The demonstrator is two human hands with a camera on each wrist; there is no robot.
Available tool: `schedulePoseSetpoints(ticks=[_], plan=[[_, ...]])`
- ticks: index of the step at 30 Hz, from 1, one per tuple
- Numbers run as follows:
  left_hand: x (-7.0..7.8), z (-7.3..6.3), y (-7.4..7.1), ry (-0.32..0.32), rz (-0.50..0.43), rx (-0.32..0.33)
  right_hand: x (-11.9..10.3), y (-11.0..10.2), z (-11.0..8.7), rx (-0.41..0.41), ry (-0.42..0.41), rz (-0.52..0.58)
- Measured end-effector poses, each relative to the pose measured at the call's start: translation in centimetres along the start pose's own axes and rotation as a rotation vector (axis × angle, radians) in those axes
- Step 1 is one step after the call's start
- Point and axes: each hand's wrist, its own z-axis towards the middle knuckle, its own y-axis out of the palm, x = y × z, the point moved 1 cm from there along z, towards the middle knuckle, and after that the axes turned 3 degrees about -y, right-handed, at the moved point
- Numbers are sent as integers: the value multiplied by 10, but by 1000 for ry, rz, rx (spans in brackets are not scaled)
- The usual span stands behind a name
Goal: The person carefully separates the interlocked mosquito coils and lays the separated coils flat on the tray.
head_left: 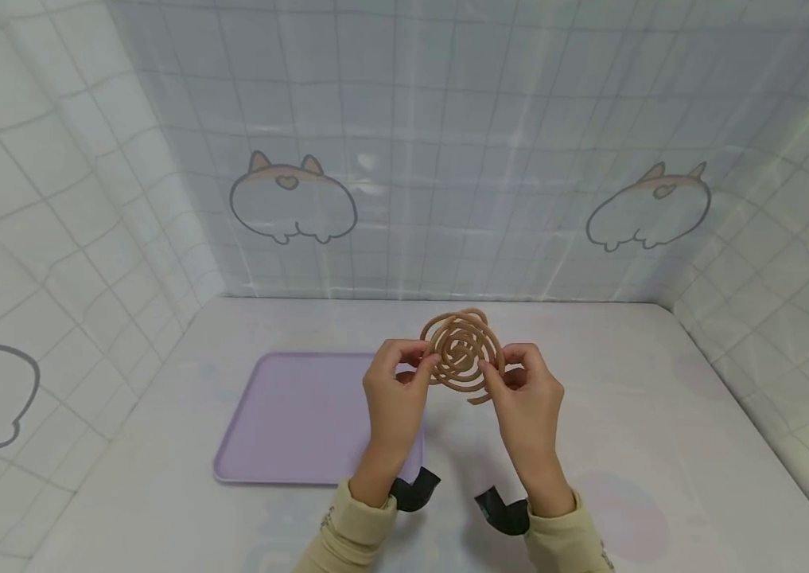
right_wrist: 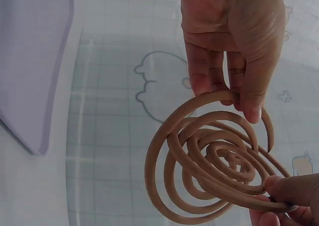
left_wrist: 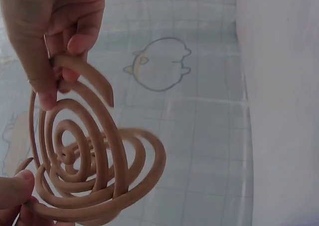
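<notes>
A pair of brown mosquito coils (head_left: 458, 351), loosely tangled and spread apart, is held up in front of me. My left hand (head_left: 395, 391) pinches the left edge between thumb and fingers. At the opposite edge, my right hand (head_left: 530, 398) pinches a band the same way. From the left wrist, the coils (left_wrist: 120, 161) show as overlapping spirals tilted against each other, with one blunt end jutting below the left fingers. The right wrist view has the right thumb over the outer band of the coils (right_wrist: 151, 178), and the left fingers grip the lower right.
A shallow lilac tray (head_left: 289, 422) lies on the white table (head_left: 633, 398) to the left, partly behind the left forearm. Pale checked sheeting (head_left: 476, 159) with cartoon animal prints encloses the back and sides. Black wrist straps (head_left: 504, 513) hang below both cuffs.
</notes>
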Motion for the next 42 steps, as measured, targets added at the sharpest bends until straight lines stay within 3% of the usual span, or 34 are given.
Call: schedulePoseSetpoints(ticks=[8, 14, 18, 22, 27, 30, 36, 38, 42], plan=[[-1, -2, 0, 8, 3, 25, 1, 0, 1, 5, -5, -16], [-1, -1, -1, -7, 0, 12, 0, 0, 2, -74, 115, 70], [-7, 0, 0, -2, 3, -3, -4, 0, 3, -110, 169, 51], [-26, 2, 3, -8, -12, -24, -21, 0, 7, -134, 180, 90], [-40, 1, 5, -71, -30, -64, -29, 0, 7, -149, 179, 111], [-42, 0, 5, -79, -8, -69, -20, 2, 5, -141, 178, 122], [-41, -2, 7, -36, 60, -35, -3, 7, -2, -145, 165, 142], [-42, -2, 8, -30, 76, -33, -3, 8, -3, -151, 150, 139], [-41, -2, 9, -34, 83, -48, -25, 6, -2, -159, 152, 95]])
